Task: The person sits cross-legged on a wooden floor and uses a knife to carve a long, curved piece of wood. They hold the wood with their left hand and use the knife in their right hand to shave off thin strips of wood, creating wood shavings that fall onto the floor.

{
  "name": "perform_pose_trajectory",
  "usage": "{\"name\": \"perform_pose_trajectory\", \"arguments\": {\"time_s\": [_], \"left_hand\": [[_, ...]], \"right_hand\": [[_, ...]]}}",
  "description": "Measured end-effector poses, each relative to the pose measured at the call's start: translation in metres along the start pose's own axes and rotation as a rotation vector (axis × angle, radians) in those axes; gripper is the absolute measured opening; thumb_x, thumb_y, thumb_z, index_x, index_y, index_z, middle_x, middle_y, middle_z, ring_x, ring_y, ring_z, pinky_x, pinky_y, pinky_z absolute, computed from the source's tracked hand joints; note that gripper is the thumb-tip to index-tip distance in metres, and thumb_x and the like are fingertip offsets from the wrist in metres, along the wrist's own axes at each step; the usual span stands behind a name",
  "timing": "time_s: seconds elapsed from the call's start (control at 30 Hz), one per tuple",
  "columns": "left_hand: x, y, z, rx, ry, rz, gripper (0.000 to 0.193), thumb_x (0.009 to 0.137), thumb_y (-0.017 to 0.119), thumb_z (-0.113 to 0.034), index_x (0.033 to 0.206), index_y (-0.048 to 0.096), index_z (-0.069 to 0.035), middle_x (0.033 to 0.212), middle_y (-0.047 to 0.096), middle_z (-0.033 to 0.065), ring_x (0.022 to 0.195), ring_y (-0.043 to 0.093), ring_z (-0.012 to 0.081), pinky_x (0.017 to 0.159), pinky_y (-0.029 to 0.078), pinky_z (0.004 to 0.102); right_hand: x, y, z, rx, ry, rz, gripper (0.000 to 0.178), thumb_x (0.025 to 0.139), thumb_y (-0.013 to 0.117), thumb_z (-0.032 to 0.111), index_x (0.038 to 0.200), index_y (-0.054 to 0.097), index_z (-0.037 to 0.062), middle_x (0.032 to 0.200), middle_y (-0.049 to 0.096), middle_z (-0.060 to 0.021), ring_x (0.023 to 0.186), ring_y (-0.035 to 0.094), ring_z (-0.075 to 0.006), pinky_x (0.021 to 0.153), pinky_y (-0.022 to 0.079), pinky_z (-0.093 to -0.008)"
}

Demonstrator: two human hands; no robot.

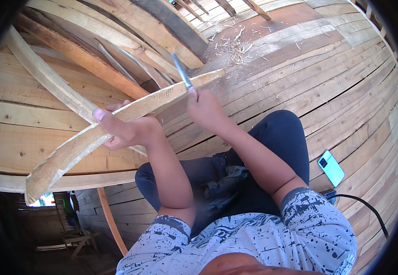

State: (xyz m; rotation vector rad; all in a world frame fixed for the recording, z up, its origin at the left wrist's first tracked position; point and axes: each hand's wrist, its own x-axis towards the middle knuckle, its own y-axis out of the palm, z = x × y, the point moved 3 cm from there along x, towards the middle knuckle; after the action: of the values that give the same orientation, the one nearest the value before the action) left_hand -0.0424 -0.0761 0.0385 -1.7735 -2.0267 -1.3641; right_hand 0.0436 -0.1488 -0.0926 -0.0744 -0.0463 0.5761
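Observation:
A long, curved piece of wood slants from the lower left up toward the middle, with a rough, pale edge. My left hand is closed around its middle, thumb over the top. My right hand grips a tool with a narrow metal blade; its handle is hidden in my fist. The blade points up and away, and in this view it crosses the far part of the curved wood. I cannot tell whether blade and wood touch.
Another curved strip passes behind the held wood. Several planks lean at the upper left. Wood shavings litter the plank floor ahead. A light-blue phone and black cable lie at my right. A lower space opens at the left.

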Motion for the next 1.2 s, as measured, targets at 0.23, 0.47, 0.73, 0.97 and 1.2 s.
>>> {"name": "perform_pose_trajectory", "arguments": {"time_s": [0.23,0.47,0.73,0.97,1.2], "left_hand": [[-0.015,0.026,-0.013,0.006,0.003,0.03,0.035,0.084,0.069,-0.03,0.082,0.048,-0.001,0.065,0.046,0.0042,0.058,0.051,0.0157,0.051,0.046,0.0291],[-0.02,0.034,-0.015,-0.041,0.034,0.044,0.033,0.08,0.069,-0.027,0.075,0.046,-0.004,0.059,0.041,0.0015,0.052,0.044,0.0131,0.045,0.04,0.027],[-0.012,0.029,-0.007,-0.122,-0.002,0.197,0.036,0.079,0.066,-0.03,0.075,0.039,-0.007,0.054,0.037,0.0016,0.047,0.041,0.012,0.043,0.034,0.0227],[0.009,0.018,0.011,-0.178,0.026,0.25,0.036,0.079,0.065,-0.03,0.077,0.038,-0.006,0.055,0.039,0.0032,0.047,0.041,0.0141,0.044,0.035,0.0268],[0.041,-0.034,0.041,-0.358,-0.067,0.479,0.036,0.082,0.059,-0.034,0.075,0.032,-0.012,0.056,0.037,0.0022,0.044,0.039,0.014,0.045,0.034,0.0258]], "right_hand": [[0.038,-0.028,-0.059,-0.024,0.231,-0.083,0.046,0.101,0.044,0.029,0.083,0.061,-0.0106,0.07,0.061,-0.0309,0.068,0.064,-0.046,0.066,0.048,-0.0521],[0.037,-0.036,-0.055,-0.028,0.187,-0.048,0.044,0.101,0.044,0.027,0.082,0.061,-0.0094,0.069,0.063,-0.028,0.069,0.065,-0.0445,0.068,0.049,-0.0509],[0.023,-0.041,-0.016,-0.074,0.129,0.128,0.047,0.1,0.044,0.03,0.093,0.066,-0.0107,0.081,0.066,-0.0309,0.082,0.067,-0.0456,0.075,0.051,-0.0512],[-0.013,-0.025,0.015,0.014,0.0,0.211,0.044,0.098,0.046,0.029,0.094,0.066,-0.0098,0.071,0.064,-0.0293,0.073,0.068,-0.0416,0.072,0.051,-0.0476],[0.05,-0.065,-0.151,-0.786,0.231,0.191,0.035,0.084,0.052,0.021,0.099,0.072,-0.0033,0.108,0.067,-0.0283,0.104,0.065,-0.0407,0.089,0.052,-0.0457]]}}
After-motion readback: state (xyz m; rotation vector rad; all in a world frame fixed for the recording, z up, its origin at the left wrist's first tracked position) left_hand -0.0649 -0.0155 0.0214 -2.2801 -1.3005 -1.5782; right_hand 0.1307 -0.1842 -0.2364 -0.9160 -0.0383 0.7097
